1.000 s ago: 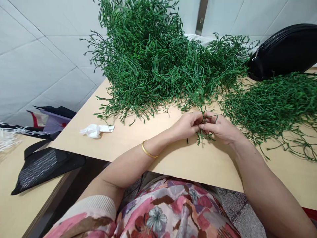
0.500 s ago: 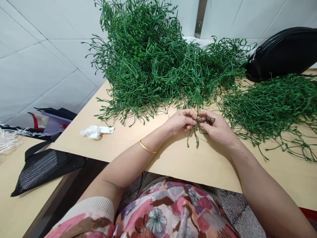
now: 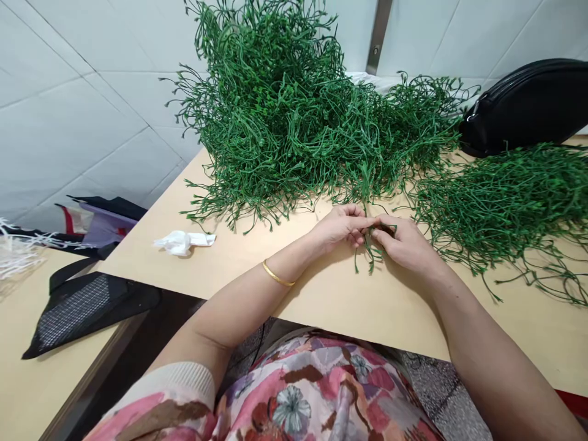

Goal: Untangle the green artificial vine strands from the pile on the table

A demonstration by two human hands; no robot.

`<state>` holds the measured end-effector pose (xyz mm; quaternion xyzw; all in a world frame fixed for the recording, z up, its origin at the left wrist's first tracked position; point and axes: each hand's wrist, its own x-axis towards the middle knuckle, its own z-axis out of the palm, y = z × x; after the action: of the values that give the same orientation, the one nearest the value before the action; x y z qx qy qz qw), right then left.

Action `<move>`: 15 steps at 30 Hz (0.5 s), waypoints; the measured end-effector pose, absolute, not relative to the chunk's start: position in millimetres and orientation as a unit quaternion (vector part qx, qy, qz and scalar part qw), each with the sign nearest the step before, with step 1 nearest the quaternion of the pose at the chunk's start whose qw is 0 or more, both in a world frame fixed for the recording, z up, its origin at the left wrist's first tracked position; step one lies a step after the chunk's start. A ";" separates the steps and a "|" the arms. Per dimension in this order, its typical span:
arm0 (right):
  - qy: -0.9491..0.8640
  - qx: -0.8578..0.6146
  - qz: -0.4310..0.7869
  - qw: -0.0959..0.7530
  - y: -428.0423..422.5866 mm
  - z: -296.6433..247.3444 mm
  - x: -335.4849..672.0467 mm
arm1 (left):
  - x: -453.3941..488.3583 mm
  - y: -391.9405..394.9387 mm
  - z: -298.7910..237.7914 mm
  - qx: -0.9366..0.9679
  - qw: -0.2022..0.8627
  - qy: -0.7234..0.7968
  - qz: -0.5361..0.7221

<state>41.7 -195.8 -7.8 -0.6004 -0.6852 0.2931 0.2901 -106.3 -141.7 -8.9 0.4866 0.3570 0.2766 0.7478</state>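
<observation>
Both hands meet near the table's (image 3: pixel 321 297) front edge, fingertips touching. Between them we see a green sprig (image 3: pixel 371 260), its ends hanging below the fingers. Left hand (image 3: pixel 340 228): narrow pinch on the sprig. Right hand (image 3: pixel 404 242): thumb and fingers also pinched on it, fingertips partly hidden from us. Just beyond the hands we note the big pile (image 3: pixel 285 128) of like stems; right of them, a lower pile (image 3: pixel 509 205), with a black bag (image 3: pixel 528 110) behind.

Both hands (image 3: pixel 337 229) (image 3: pixel 408 246) on green stems (image 3: pixel 372 260)
</observation>
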 end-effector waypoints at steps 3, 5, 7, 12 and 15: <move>-0.700 -0.604 0.281 0.256 -197.4 -2.8 40.5 | -104.1 -142.1 -11.9 0.531 0.704 0.371 0.292; -0.705 -0.601 0.282 0.251 -197.4 -1.1 40.9 | -103.3 -141.7 -13.6 0.544 0.690 0.374 0.297; -0.705 -0.593 0.294 0.255 -196.8 -1.0 42.6 | -103.0 -141.0 -14.7 0.546 0.688 0.370 0.302; -0.674 -0.551 0.403 0.283 -194.3 -2.3 48.6 | -102.9 -139.6 -14.0 0.523 0.700 0.381 0.302; -0.633 -0.531 0.466 0.315 -193.5 -2.4 49.8 | -103.9 -140.0 -10.3 0.479 0.733 0.380 0.297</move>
<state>49.8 -193.5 -2.4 -0.5312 -0.6333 0.4664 0.3152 -103.9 -140.0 -10.3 0.4795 0.3804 0.2966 0.7331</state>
